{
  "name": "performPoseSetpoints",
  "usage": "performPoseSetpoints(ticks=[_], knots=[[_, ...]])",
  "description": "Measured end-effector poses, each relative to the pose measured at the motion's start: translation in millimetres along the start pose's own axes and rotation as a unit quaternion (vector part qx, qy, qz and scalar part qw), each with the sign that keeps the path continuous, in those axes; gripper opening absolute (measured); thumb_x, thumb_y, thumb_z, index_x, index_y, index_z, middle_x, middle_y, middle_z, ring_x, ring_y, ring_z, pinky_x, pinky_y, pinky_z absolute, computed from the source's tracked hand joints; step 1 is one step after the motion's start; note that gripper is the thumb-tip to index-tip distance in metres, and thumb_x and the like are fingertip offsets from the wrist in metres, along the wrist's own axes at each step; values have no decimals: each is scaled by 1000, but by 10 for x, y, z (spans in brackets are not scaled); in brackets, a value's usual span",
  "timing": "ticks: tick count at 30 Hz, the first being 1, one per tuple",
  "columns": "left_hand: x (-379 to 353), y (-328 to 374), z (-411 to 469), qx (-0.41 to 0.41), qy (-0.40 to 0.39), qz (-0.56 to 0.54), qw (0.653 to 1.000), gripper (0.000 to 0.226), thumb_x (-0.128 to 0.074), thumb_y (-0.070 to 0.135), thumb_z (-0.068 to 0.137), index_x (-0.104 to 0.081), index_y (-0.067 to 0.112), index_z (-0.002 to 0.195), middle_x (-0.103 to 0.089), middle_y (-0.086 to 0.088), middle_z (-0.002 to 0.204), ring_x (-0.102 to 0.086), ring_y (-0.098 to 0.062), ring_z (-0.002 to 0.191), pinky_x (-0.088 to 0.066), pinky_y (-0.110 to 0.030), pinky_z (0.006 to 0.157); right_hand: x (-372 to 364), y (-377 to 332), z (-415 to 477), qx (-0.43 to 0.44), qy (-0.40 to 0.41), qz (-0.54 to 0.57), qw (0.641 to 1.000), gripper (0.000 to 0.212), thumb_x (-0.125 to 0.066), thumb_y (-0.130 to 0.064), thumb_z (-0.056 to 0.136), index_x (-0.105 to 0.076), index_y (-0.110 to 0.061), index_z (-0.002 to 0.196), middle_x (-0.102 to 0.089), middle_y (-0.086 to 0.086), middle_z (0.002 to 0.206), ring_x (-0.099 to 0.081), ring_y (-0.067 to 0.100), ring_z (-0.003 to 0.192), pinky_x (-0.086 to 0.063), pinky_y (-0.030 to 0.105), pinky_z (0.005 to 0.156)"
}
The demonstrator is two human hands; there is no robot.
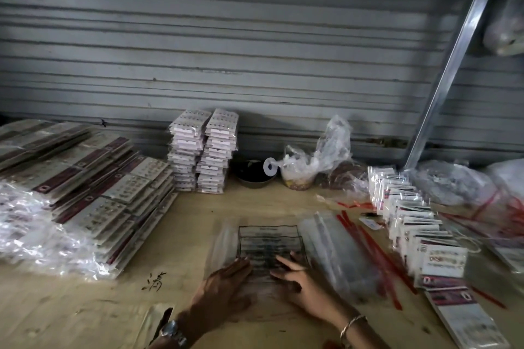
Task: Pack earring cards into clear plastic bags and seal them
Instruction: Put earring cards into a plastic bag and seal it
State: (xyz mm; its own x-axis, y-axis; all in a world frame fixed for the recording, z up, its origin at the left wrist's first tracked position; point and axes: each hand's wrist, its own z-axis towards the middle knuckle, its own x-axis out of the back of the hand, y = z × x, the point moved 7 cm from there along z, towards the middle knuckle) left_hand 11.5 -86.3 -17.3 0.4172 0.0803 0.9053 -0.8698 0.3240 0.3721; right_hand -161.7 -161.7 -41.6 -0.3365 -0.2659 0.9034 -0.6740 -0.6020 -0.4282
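Here, at near centre, the clear plastic bags (269, 239) are pressed flat under the left hand (224, 283) and right hand (297, 286), with the fingers held straight and slightly spread. Bagged earring cards (93, 198) are heaped at the left, two tall stacks (202, 150) are set far behind, and a leaning row (411, 221) is ranged at the right. Red strips (377, 252) are strewn just right of the bags.

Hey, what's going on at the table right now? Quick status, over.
Left hand and right hand open, flat on the clear bag. No card in either hand. Red strips lie right of it, not blocking.
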Motion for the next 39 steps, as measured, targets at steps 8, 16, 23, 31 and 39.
performPoseSetpoints(ticks=[8, 16, 23, 31, 39], knots=[[-92, -196, 123, 31, 2, -15, 999, 54, -57, 41, 92, -46, 28, 142, -32, 16, 153, -31, -3, 141, -21, -11, 113, 35, 23, 57, -18, -22, 70, 997, 23, -52, -44, 96, -70, -35, 107, -28, -24, 152, -10, 10, 148, -6, 46, 121], [-57, -143, 177, 36, 32, 7, 999, 48, -58, 47, 88, -54, 28, 132, -68, 5, 116, -66, -9, 87, -43, -13, 69, 308, -179, 69, -44, -2, 60, 997, 66, -32, -67, 86, -70, -20, 113, -55, -12, 138, -60, -13, 89, -35, 51, 110], [52, -116, 234, 48, 94, -6, 994, 39, -28, 51, 96, -43, 44, 131, -70, 7, 97, -67, -18, 77, -43, -24, 60, 388, -961, -371, 225, 348, -135, 900, 19, -55, -17, 92, -67, -9, 104, -64, 4, 92, -60, 21, 84, -51, 32, 73], [232, 244, 333, 4, 116, -34, 993, 42, -23, 42, 103, -38, 40, 143, -40, 16, 149, -34, -6, 139, -28, -29, 116, 148, -746, 5, -63, 174, -97, 978, 44, -39, -56, 87, -60, -30, 115, -68, -8, 111, -63, 14, 102, -47, 37, 96], [459, 368, 403, 21, 181, -118, 976, 41, -38, 25, 103, -44, 29, 143, -46, 6, 146, -45, -11, 133, -37, -18, 108, 89, -473, 78, -93, 141, -155, 973, 91, -22, -86, 73, -46, -33, 143, -48, 22, 143, -49, 39, 128, -44, 43, 100]])
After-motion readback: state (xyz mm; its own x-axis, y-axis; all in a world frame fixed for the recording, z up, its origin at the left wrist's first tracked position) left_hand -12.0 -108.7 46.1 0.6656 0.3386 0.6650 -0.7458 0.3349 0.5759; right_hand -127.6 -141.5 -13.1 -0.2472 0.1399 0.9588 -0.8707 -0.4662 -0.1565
